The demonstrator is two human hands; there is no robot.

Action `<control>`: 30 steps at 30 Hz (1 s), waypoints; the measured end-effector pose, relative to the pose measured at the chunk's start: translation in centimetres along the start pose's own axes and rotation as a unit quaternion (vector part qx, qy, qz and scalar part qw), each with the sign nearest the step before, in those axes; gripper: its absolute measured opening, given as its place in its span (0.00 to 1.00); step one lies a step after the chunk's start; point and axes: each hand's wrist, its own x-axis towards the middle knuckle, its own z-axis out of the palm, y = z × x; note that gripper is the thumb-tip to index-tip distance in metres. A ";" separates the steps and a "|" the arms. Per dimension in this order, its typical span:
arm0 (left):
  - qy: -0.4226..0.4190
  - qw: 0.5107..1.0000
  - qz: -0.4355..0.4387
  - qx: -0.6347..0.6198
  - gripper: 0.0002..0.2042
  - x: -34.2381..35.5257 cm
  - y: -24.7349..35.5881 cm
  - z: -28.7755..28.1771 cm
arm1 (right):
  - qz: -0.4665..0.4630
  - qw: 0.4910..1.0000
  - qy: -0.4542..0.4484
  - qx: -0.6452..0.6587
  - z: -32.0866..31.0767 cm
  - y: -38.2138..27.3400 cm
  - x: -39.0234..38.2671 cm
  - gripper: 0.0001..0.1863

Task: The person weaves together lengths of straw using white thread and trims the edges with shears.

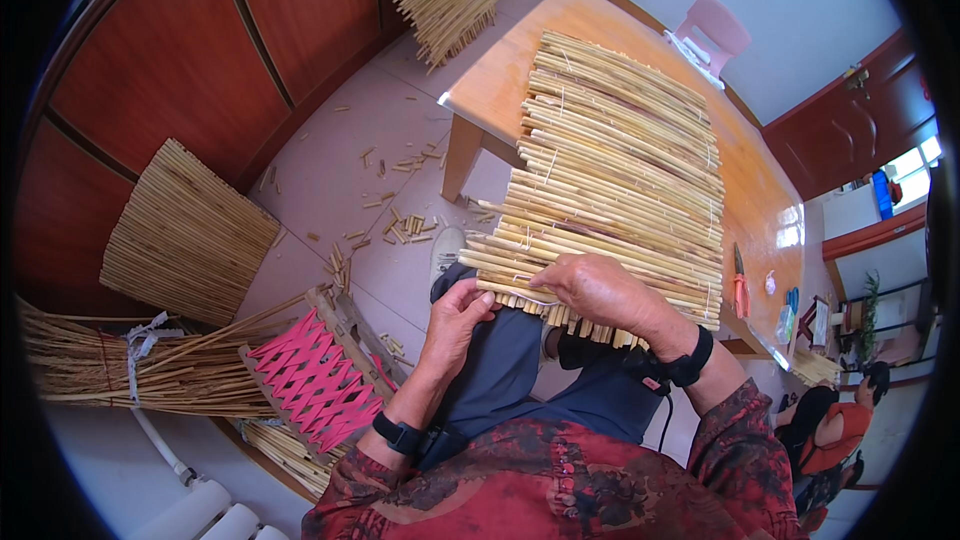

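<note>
A mat of pale reed sticks, bound with thin cords, lies on the wooden table, and its near edge hangs over my knees. My left hand pinches the mat's near left corner beside a white cord. My right hand rests just to the right, fingers curled over the lowest sticks with the index finger at the cord; what is between its fingertips is hidden. Orange-handled pliers lie right of the mat.
Stick bundles and another mat lean on red cabinets. Cut pieces litter the floor. A pink-strapped stool and a tied reed bundle are at left. A pink chair stands behind the table; people are at lower right.
</note>
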 end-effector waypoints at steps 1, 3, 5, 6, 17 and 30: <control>0.000 1.000 0.000 0.000 0.11 0.0 0.0 0.0 | 0.002 1.000 -0.003 0.002 -0.1 -0.2 0.0 0.12; 0.002 1.000 0.001 -0.005 0.11 0.0 -0.1 0.0 | 0.005 1.000 -0.007 0.004 -0.2 -0.3 0.0 0.13; 0.002 1.000 0.001 -0.004 0.11 0.0 0.0 0.0 | 0.013 1.000 -0.013 0.000 -0.2 -0.3 -0.1 0.12; 0.002 1.000 0.002 -0.004 0.12 0.0 0.0 0.0 | 0.014 1.000 -0.013 0.000 -0.3 -0.4 -0.1 0.12; 0.003 1.000 0.008 0.007 0.12 0.0 0.1 0.3 | 0.032 0.998 -0.022 -0.051 0.1 -1.0 0.2 0.14; 0.009 0.999 0.014 0.045 0.10 0.2 0.7 0.8 | 0.075 0.995 -0.066 -0.024 -1.0 -1.9 0.7 0.13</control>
